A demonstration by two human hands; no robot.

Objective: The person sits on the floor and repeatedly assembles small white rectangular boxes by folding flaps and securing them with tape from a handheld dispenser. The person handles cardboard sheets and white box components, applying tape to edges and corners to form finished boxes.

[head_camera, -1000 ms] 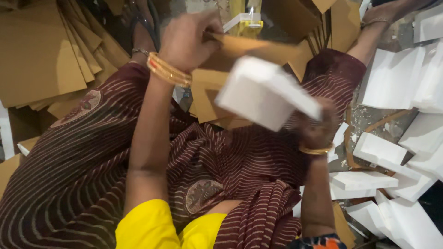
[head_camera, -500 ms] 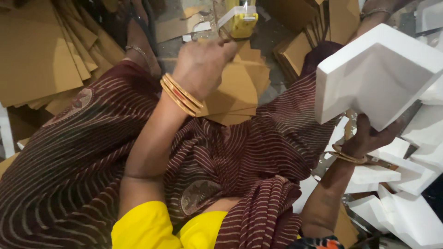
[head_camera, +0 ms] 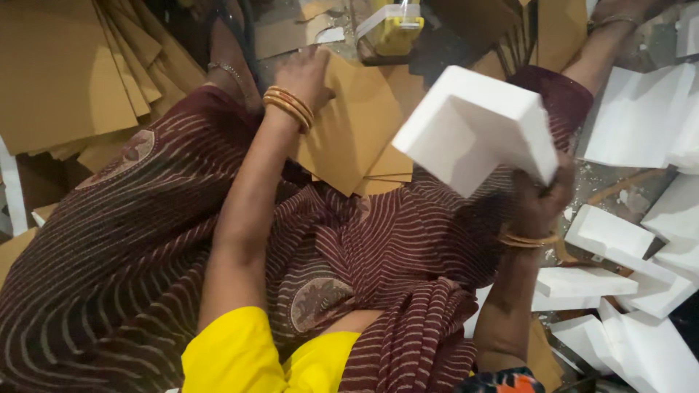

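Foam corner up, cardboard down.
My right hand (head_camera: 542, 200) grips the foam corner piece (head_camera: 477, 131) at two o'clock; my left hand (head_camera: 302, 73), seemingly flat, presses the cardboard sheet (head_camera: 357, 124) at twelve.

The right hand (head_camera: 542, 200) grips a white L-shaped foam corner block (head_camera: 477, 135) by its lower right edge, holding it raised above the lap, its open angle facing the camera. The left hand (head_camera: 306, 73), with gold bangles at the wrist, rests on a flat brown cardboard sheet (head_camera: 357, 127) lying across the maroon striped cloth (head_camera: 145, 240) over the knees. Far ahead stands a yellow tape dispenser (head_camera: 393, 29). A fanned stack of brown cardboard sheets (head_camera: 65, 80) lies at the far left. More white foam pieces (head_camera: 619, 247) are heaped at the right, near the raised block.
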